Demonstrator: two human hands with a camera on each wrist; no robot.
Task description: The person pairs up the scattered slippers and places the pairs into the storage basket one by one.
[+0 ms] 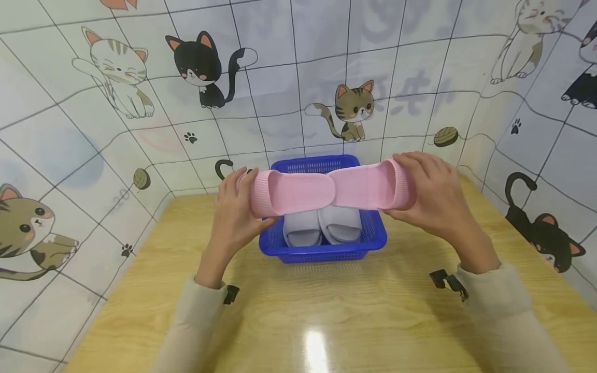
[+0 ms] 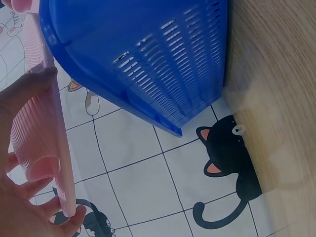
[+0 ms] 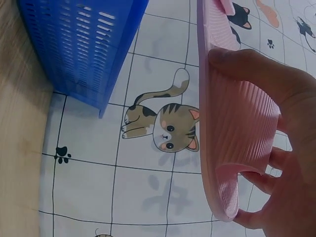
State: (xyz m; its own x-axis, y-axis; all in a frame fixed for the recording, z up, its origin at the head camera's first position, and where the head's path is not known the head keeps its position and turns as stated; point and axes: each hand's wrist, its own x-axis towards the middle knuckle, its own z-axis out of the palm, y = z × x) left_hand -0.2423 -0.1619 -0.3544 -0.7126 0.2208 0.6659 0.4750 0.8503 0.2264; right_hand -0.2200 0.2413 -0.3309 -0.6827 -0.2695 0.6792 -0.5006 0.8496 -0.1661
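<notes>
Two pink slippers are held up above a blue basket (image 1: pixel 322 250), their heel ends meeting in the middle in the head view. My left hand (image 1: pixel 233 212) grips the left pink slipper (image 1: pixel 303 192) round its ribbed strap. Round the strap of the right pink slipper (image 1: pixel 356 186) curl the fingers and thumb of my right hand (image 1: pixel 434 199). Beneath them, a pair of light grey slippers (image 1: pixel 302 228) lies side by side in the basket, partly hidden by the pink ones. Each wrist view shows the ribbed strap between thumb and fingers.
The basket stands on a wood-grain table (image 1: pixel 280 311) near the back wall (image 1: pixel 261 124), which is covered in cat-print sheeting. Similar printed walls close in the left and right sides. A bright light reflection lies on the table's front part.
</notes>
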